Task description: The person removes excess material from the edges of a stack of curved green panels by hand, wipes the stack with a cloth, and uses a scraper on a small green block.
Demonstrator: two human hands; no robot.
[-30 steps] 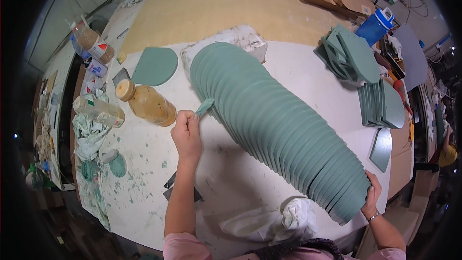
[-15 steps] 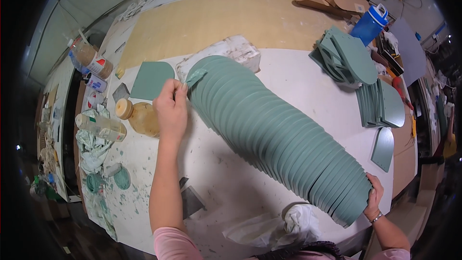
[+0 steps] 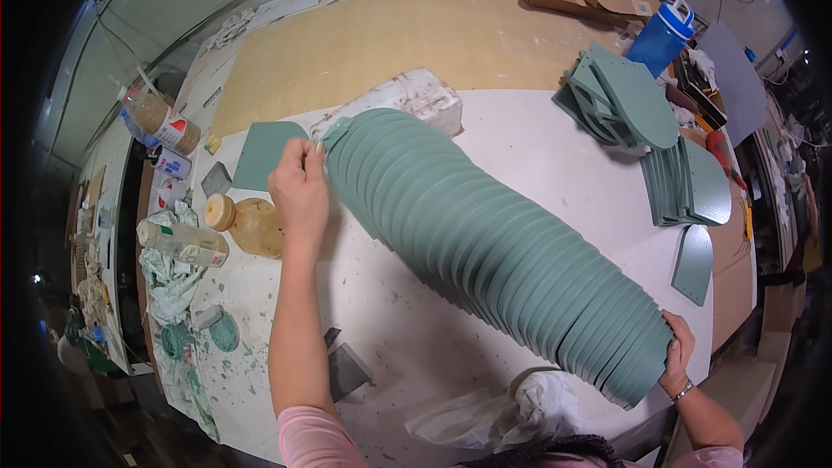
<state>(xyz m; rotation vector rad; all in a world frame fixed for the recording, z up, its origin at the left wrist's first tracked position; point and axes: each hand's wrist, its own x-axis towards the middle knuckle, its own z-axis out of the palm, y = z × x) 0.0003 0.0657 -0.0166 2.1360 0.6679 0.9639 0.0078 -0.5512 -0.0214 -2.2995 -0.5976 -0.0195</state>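
A long row of green round-ended panels (image 3: pixel 485 243) stands on edge, leaning on one another, and slants across the white table from back left to front right. At its far left end my left hand (image 3: pixel 302 186) is closed in a pinch on a thin, glossy green scrap (image 3: pixel 336 130), which lies against the end panel. What the scrap is made of I cannot make out. My right hand (image 3: pixel 679 351) grips the near right end of the row, fingers over the last panel's edge. Behind the far end sits a white stained block (image 3: pixel 425 100). A single green panel (image 3: pixel 264 152) lies flat beyond my left hand.
More green panels (image 3: pixel 628 100) are piled at the right, beneath a blue bottle (image 3: pixel 663 39). Left of my forearm lie a yellowish jar (image 3: pixel 256 227), a clear bottle (image 3: pixel 186 243) and paint-stained rags (image 3: pixel 173 282). A crumpled white bag (image 3: pixel 542 403) rests at the front edge.
My left hand has drawn slightly left with the green scrap, from the top edge of the end panels toward the row's outer left corner. The right hand keeps its grip.
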